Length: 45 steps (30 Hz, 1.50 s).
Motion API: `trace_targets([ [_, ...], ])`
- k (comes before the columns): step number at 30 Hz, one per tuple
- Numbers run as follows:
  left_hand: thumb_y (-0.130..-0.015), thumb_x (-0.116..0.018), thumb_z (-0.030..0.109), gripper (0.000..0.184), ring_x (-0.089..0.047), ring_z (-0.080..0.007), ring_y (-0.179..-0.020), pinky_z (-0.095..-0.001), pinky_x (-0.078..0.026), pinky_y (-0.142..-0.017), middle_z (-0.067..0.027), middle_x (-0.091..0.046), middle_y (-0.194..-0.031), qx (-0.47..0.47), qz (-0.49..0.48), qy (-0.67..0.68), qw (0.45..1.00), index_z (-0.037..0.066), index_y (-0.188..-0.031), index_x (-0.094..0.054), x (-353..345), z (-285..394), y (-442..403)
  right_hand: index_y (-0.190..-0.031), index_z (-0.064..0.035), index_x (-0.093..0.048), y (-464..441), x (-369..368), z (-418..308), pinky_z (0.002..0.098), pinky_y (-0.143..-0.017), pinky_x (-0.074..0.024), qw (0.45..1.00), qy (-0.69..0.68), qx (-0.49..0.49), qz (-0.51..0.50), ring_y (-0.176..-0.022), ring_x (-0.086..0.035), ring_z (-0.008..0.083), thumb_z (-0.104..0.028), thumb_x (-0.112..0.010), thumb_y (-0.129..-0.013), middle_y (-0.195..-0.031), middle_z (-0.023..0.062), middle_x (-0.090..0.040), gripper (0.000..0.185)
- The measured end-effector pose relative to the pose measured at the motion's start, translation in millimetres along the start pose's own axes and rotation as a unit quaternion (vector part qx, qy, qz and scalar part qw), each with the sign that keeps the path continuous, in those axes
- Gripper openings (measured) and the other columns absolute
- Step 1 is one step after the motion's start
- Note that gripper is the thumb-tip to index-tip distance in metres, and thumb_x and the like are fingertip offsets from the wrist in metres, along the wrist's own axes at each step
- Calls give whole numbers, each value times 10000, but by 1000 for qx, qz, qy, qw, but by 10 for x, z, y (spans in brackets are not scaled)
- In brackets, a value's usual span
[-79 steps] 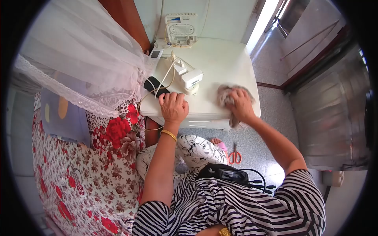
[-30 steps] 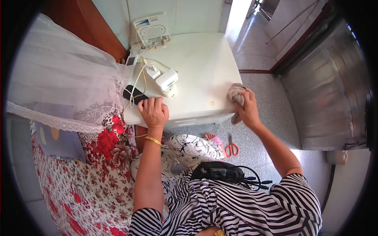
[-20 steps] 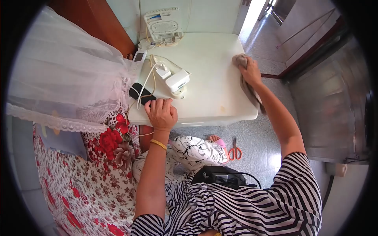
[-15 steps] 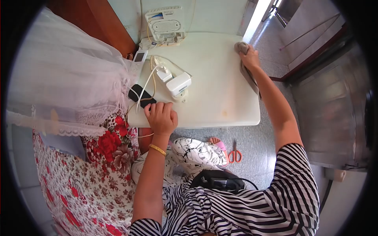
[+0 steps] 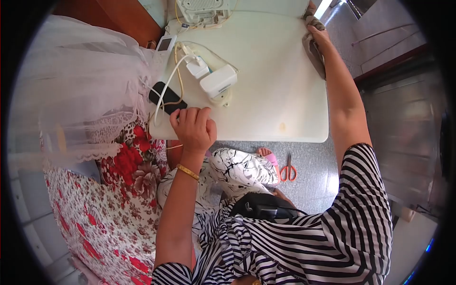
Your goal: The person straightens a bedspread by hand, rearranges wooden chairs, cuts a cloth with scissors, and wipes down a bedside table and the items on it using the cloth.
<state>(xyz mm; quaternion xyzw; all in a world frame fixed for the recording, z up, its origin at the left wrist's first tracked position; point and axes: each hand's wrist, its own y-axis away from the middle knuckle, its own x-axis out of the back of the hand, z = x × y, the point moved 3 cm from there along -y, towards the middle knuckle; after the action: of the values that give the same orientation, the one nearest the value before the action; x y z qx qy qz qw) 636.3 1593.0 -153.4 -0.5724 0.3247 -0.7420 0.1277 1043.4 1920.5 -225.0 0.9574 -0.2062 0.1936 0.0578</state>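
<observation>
My right hand (image 5: 320, 36) is closed on a grey-brown cloth (image 5: 314, 56) at the far right corner of the white cabinet top (image 5: 266, 61); part of the cloth hangs along the right edge. My left hand (image 5: 194, 127) rests on the front left edge of the top, its fingers bent over it. Just beyond those fingers lies a black phone (image 5: 167, 98) with cables across it. A white adapter (image 5: 218, 81) and a smaller white plug (image 5: 197, 67) sit to the right of the phone. What my left fingers hold, if anything, is hidden.
A white router (image 5: 205, 10) stands at the back, with a small white device (image 5: 166, 43) left of it. Orange-handled scissors (image 5: 288, 172) lie on the floor. A floral bedspread (image 5: 104, 223) and a sheer net (image 5: 95, 71) are on the left, a covered grey object (image 5: 403, 142) on the right.
My right hand has moved with the cloth from the front right part of the top along its right edge to the far corner. My left hand has stayed at the front edge. The view has shifted.
</observation>
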Motion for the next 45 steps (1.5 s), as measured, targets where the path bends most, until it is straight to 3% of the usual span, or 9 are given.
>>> trace_targets([
  [6, -659, -509, 92, 149, -458, -225, -688, -390, -327, -778, -39, -476, -724, -17, 24, 6, 1000, 108, -789, -580, -3, 4, -9, -1043, -1, -614, 624, 166, -13, 330, -690, -485, 992, -109, -51, -37, -795, -608, 178, -276, -679, -737, -948, 95, -631, 416],
  [12, -667, -505, 92, 148, -468, -231, -688, -389, -336, -786, -46, -487, -719, -25, 52, -15, 998, 98, -786, -594, -14, 7, -14, -1024, -50, -582, 1239, 362, 35, 261, -596, -460, 986, -147, 8, -84, -687, -559, 123, -199, -624, -790, -847, 37, -586, 281],
  [23, -696, -521, 71, 154, -488, -237, -724, -396, -341, -816, -47, -514, -755, -29, 52, -15, 998, 103, -834, -581, 8, 27, 2, -1062, 7, -547, 2819, 856, 72, 291, -732, -467, 969, -226, -11, -94, -853, -568, 153, -155, -571, -792, -972, 81, -589, 316],
  [28, -729, -548, 107, 186, -479, -229, -807, -453, -313, -893, -47, -501, -819, 2, 43, -49, 998, 111, -913, -575, 54, 114, 88, -1136, -21, -495, 3529, 1036, -106, 363, -882, -410, 985, 53, 153, 63, -1007, -532, 281, -165, -581, -792, -1056, 162, -554, 382],
  [29, -756, -551, 130, 252, -477, -227, -910, -478, -273, -946, -53, -509, -941, 18, -7, -42, 999, 123, -1008, -567, 75, 155, 200, -1136, -21, -495, 3631, 1013, -47, 363, -882, -410, 985, 51, 158, 50, -1007, -532, 281, -165, -581, -792, -1056, 162, -554, 382],
  [31, -751, -559, 135, 268, -478, -230, -965, -495, -257, -950, -60, -507, -995, 36, 4, -22, 999, 127, -1019, -567, 180, 257, 516, -1159, -67, -487, 3795, 1013, 0, 418, -901, -395, 916, 190, 341, 97, -1065, -471, 363, -119, -625, -732, -1125, 194, -501, 452],
  [36, -745, -566, 136, 304, -447, -237, -1119, -544, -198, -962, -87, -474, -1172, 121, -13, -9, 993, 128, -1049, -563, 698, 275, 1514, -1140, -130, -525, 3924, 996, -29, 470, -903, -387, 808, 313, 499, -17, -1075, -446, 387, -79, -648, -639, -1189, 156, -475, 518],
  [38, -733, -569, 133, 324, -430, -236, -1145, -560, -177, -960, -90, -474, -1178, 200, -61, -42, 977, 121, -1057, -561, 939, 129, 1870, -1121, -191, -556, 3925, 921, -38, 482, -890, -392, 711, 365, 594, -95, -1052, -456, 388, -77, -632, -662, -1200, 127, -477, 480],
  [45, -720, -570, 124, 348, -414, -278, -1145, -496, -245, -971, -121, -469, -1191, 279, -70, -108, 952, 92, -1067, -559, 1421, -203, 2411, -1103, -206, -579, 4049, 321, -278, 508, -887, -372, 632, 381, 649, -186, -1070, -432, 398, -92, -607, -661, -1236, 108, -464, 458],
])
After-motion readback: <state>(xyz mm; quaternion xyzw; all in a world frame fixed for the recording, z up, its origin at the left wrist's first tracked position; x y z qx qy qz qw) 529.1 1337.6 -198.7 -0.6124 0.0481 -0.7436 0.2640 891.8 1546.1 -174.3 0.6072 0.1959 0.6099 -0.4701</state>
